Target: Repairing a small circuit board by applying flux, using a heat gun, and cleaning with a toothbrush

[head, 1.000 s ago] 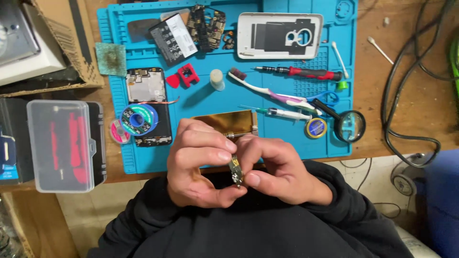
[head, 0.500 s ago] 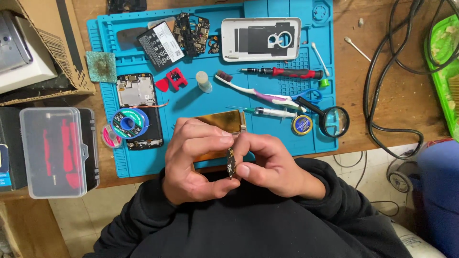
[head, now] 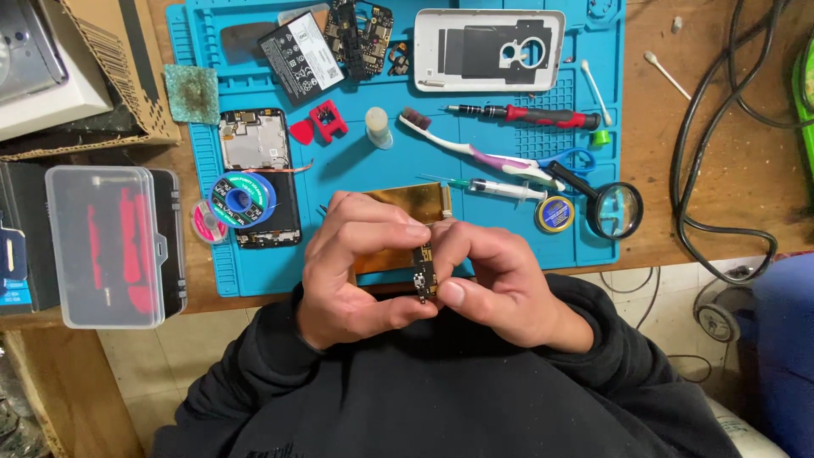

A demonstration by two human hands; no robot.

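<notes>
Both my hands meet over the near edge of a blue work mat (head: 356, 174). My left hand (head: 352, 271) and my right hand (head: 500, 284) pinch a small dark circuit board (head: 423, 273) between thumbs and fingertips, held upright. Just behind the hands a gold-coloured flat panel (head: 415, 203) lies on the mat, partly hidden by my fingers. My dark sleeves fill the bottom of the view.
On the mat: an opened phone frame (head: 254, 140) with a solder wick spool (head: 242, 195), a battery (head: 301, 58), a white back cover (head: 492, 51), a red screwdriver (head: 526, 114), toothbrush (head: 475, 148), syringe (head: 500, 187), magnifier (head: 615, 208). A clear tool case (head: 106, 246) stands left; cables (head: 712, 127) lie right.
The view has shifted slightly, so the mat sits higher and the hands lower. My hands have kept their pinch on the small board, with only small finger movements.
</notes>
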